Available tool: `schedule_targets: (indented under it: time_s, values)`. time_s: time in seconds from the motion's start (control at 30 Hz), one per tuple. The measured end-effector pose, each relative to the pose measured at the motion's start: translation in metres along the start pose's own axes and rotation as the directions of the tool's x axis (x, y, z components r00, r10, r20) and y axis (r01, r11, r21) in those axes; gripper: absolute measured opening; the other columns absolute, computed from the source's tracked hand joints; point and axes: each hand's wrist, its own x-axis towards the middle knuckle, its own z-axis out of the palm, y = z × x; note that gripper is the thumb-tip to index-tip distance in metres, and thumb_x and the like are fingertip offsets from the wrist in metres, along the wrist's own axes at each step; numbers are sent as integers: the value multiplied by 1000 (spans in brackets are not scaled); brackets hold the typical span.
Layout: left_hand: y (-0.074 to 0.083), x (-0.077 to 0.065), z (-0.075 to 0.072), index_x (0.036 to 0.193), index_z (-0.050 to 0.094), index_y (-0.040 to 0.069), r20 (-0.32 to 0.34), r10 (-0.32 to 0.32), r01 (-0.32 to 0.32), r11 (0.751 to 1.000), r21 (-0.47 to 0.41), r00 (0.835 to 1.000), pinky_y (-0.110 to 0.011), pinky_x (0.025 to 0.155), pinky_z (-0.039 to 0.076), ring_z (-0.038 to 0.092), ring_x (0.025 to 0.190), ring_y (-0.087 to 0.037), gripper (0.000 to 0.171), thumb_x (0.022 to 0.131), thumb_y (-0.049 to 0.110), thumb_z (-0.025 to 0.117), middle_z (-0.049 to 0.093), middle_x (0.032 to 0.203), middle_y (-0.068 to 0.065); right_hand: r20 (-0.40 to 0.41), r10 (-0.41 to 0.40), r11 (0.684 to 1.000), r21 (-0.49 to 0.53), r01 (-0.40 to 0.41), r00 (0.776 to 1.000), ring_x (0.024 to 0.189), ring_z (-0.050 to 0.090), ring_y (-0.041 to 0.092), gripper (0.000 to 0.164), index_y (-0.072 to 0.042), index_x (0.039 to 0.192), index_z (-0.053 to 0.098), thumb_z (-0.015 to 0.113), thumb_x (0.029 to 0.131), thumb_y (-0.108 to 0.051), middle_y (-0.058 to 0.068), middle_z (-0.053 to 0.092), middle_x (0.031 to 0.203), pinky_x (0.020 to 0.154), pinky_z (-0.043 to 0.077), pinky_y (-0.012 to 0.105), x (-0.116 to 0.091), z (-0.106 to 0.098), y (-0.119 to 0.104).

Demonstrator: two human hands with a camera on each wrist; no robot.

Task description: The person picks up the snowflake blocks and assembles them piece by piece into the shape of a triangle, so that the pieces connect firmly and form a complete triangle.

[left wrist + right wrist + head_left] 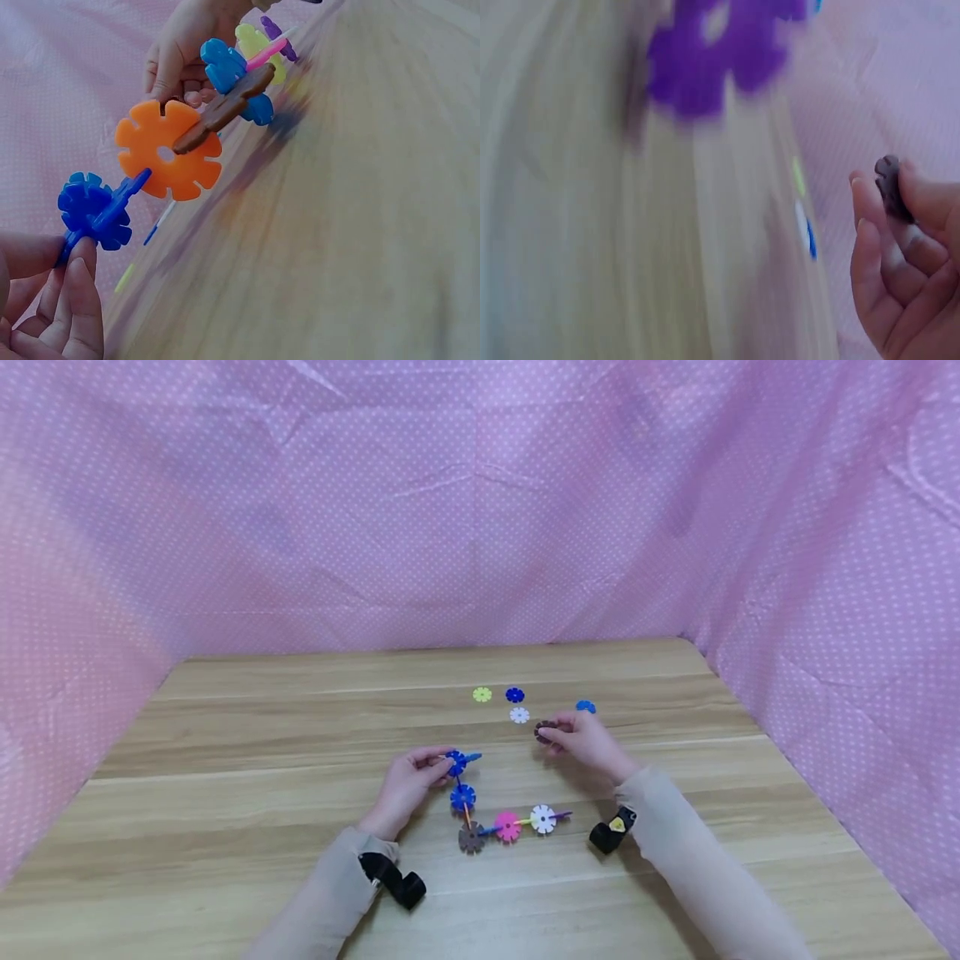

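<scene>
My left hand pinches a dark blue notched snowflake disc at one end of a linked chain, where a light blue disc also sticks out. The chain bends at a brown disc, then runs right through a pink disc and a white disc to a purple disc. An orange disc shows face-on in the left wrist view. Apart from the chain, my right hand pinches a single brown disc between thumb and fingers.
Beyond the hands, loose discs lie on the wooden table: yellow-green, dark blue and white. A light blue one lies just behind the right hand. Pink dotted cloth hangs around the table's back and sides.
</scene>
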Motion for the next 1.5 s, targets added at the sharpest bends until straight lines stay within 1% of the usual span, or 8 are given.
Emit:
schedule_targets:
  time_s: [0.2,0.33,0.47,0.63,0.77,0.97,1.3,1.5]
  values:
    - [3,-2,2,112,66,-2,4,9,-9,1000,-28,1000,-25,75,56,64,78,-10,25,88,1,63,68,93,-8,-2,-14,999,51,14,1000,82,66,21,25,8,116,58,51,95,-3,19,68,99,77,56,34,-7,19,-11]
    - [8,-7,4,111,68,1,9,50,-50,999,-4,999,-29,77,56,67,82,-17,24,87,4,65,69,94,-9,5,-51,995,91,50,999,88,66,29,24,5,116,58,53,94,-3,18,69,99,79,56,38,-13,32,-21]
    - [13,-11,6,108,70,5,23,119,-120,991,55,993,-32,76,56,68,83,-23,22,87,6,66,71,91,-9,-3,-86,988,131,85,996,82,68,25,19,3,110,60,57,93,-4,17,71,93,78,56,41,-19,41,-30]
    - [20,-16,8,105,71,4,37,215,-217,970,107,976,-34,71,56,66,80,-26,19,86,5,66,68,86,-8,-21,-126,990,59,128,992,78,64,20,10,-2,96,65,60,92,-10,10,69,87,74,53,33,-25,49,-36]
    - [24,-20,7,103,71,5,52,274,-279,950,141,960,-26,66,53,63,75,-21,19,85,3,67,69,85,-8,-64,-167,986,10,168,984,76,58,24,9,-3,90,66,62,90,-10,12,67,85,67,45,25,-29,52,-38]
    - [29,-27,5,102,72,4,82,386,-395,901,181,919,-21,65,50,59,71,-8,19,84,2,68,70,85,-9,-147,-257,966,-22,257,955,74,60,12,11,-2,97,68,66,87,-5,8,69,84,67,50,24,-33,54,-39]
    - [33,-37,6,97,74,6,106,572,-579,776,251,813,-24,70,55,63,76,-6,17,82,-1,70,72,90,-5,-231,-434,899,-57,433,871,73,63,10,15,-3,98,69,68,84,1,8,70,84,71,55,25,-44,56,-36]
    - [35,-39,4,95,75,6,118,611,-620,750,231,783,-28,69,56,65,80,-7,15,82,1,70,73,93,-6,-252,-540,836,-46,547,803,69,65,18,11,0,90,65,67,82,7,13,70,84,66,56,26,-47,59,-37]
